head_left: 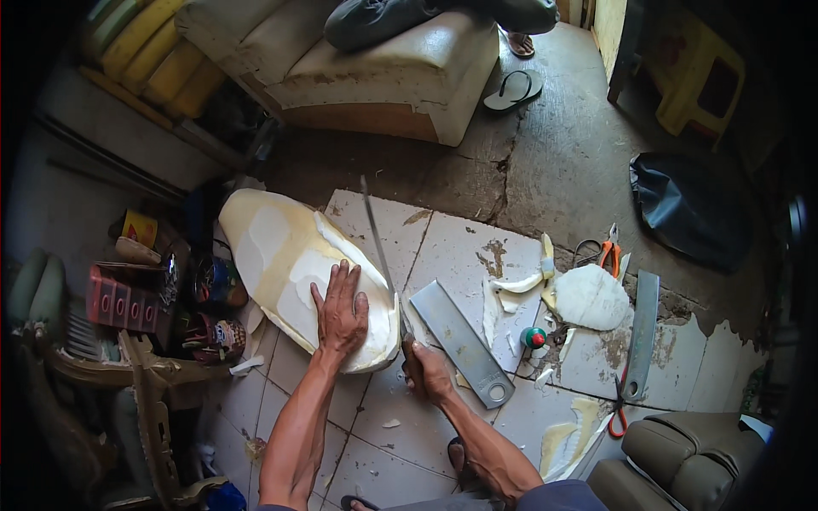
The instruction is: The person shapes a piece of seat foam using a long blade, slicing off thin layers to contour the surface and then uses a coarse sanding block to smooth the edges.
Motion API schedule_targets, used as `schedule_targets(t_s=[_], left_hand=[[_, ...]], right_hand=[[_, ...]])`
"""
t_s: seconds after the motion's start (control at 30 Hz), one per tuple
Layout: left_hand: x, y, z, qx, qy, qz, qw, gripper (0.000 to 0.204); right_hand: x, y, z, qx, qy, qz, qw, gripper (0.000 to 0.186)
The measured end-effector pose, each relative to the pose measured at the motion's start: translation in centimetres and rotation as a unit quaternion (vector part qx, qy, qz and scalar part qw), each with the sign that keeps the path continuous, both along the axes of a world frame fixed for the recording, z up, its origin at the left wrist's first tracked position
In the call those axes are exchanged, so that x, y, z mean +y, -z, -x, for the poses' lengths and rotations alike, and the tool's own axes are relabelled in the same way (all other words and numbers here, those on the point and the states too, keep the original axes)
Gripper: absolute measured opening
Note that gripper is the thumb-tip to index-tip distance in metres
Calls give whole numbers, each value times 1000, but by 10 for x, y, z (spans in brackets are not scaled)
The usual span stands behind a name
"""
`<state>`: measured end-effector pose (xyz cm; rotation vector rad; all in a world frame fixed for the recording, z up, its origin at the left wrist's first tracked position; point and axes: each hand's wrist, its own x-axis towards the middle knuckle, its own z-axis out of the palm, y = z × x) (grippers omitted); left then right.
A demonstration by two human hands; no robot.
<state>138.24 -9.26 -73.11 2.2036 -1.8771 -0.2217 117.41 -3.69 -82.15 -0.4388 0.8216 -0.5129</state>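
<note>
A cream and white foam seat pad (264, 234), shaped like a motorcycle seat, lies on the tiles at a slant. My left hand (342, 319) rests flat on its near part, fingers stretched out. My right hand (429, 373) is wrapped round the handle of a long, thin knife (375, 226). The blade points away from me and runs along the pad's right edge. How far it touches the foam I cannot tell. Just right of the knife lies a wide flat metal bar (460, 341) with a hole at its near end.
Foam scraps (590, 296), a green bottle (534, 338), pliers (610, 255), red-handled scissors (619, 419) and a second metal bar (645, 332) lie to the right. A black cover (692, 211) sits beyond. Containers and a red drawer box (126, 300) crowd the left. Someone sits on a worn sofa (375, 85) ahead.
</note>
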Motion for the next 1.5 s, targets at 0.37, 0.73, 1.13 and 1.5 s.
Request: schedule_targets(t_s=[0.37,0.73,1.13,1.5], left_hand=[[4,6,2,16,-3,-5,1000,57],[2,0,-7,12,-2,15,1000,56],[20,-31,49,-13,124,-62,990,66],[22,-23,-14,-5,-6,-42,999,61]], right_hand=[[37,29,0,93,16,158,983,56],[71,-1,4,125,24,84,988,50],[-58,-71,94,456,40,368,810,58],[24,-18,82,658,-221,489,529,86]])
